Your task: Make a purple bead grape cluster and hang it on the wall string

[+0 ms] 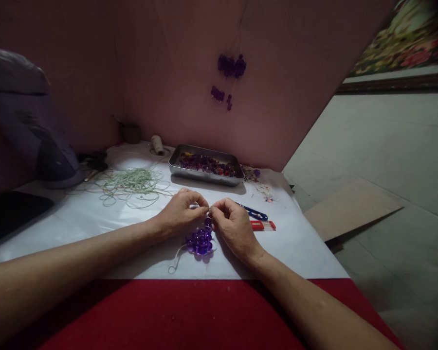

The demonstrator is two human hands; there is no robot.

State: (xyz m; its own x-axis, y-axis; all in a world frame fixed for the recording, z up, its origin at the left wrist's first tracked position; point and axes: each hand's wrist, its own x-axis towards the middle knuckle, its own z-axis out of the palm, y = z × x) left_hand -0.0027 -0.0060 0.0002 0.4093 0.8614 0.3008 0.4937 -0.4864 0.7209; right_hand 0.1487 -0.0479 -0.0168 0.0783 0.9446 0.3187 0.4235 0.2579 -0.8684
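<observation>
My left hand [182,211] and my right hand [233,226] meet fingertip to fingertip over the white table sheet [95,218]. Both pinch the top end of a cluster of purple beads [200,240] that lies on the sheet between my wrists. A pale cord [175,260] trails from the cluster toward me. What exactly sits between the fingertips is too small to make out, perhaps the cord's end.
A metal tray [205,165] of mixed beads stands behind my hands. A tangle of green-white cord [131,184] lies at the left. Blue-handled snips [253,211] and a red object [263,225] lie right of my hands. Purple bead clusters [230,68] hang on the wall. Red cloth [190,311] covers the near edge.
</observation>
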